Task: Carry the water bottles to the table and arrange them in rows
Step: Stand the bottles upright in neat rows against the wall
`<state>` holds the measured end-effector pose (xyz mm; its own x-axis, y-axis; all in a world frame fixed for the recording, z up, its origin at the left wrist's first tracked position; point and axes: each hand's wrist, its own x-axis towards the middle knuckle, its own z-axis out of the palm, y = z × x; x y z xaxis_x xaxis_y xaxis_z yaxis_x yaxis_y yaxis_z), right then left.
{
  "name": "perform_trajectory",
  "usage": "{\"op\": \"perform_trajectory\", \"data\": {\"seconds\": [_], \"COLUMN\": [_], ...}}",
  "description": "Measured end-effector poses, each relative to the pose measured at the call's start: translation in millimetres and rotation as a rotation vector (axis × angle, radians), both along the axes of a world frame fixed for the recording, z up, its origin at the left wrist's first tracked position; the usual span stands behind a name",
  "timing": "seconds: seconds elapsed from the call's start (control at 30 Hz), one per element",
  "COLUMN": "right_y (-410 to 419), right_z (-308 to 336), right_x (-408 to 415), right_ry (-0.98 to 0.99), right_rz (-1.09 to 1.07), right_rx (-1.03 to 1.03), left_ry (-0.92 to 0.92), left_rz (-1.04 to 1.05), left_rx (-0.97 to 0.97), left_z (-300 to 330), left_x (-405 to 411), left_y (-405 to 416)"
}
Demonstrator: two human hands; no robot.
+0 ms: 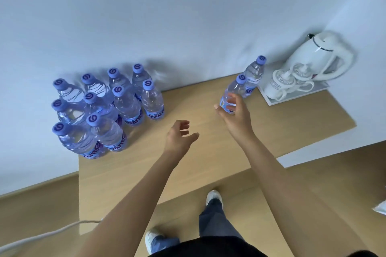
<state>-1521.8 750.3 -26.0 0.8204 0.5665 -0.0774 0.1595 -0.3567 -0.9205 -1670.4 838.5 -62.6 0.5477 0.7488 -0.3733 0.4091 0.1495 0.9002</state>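
Left hand (180, 133) hovers centre-frame, fingers loosely spread, holding nothing; right hand (234, 110) grasps a bottle (232, 89) mid-body. Full, likely heavy, thin-walled, slippery.

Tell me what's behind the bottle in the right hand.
Behind the held bottle stands another bottle, its lower part covered. Right hand hides the held bottle's base, so contact with the table is unclear.
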Motion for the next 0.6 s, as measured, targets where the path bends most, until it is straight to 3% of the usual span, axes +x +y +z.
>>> {"op": "perform_trajectory", "data": {"seconds": [0.23, 0.6], "right_y": [-14, 13], "right_z": [6, -25], "right_x": [96, 161], "right_ry": [-0.012, 0.017], "right_rz": [0.003, 0.266], "right_rx": [0.01, -0.054], "left_ry": [0.018, 0.142], "left_rz": [-0.076, -0.057], "left_rx": [0.052, 0.084], "left_z": [7, -25], "left_x": [101, 185], "left_y": [-12, -6]}}
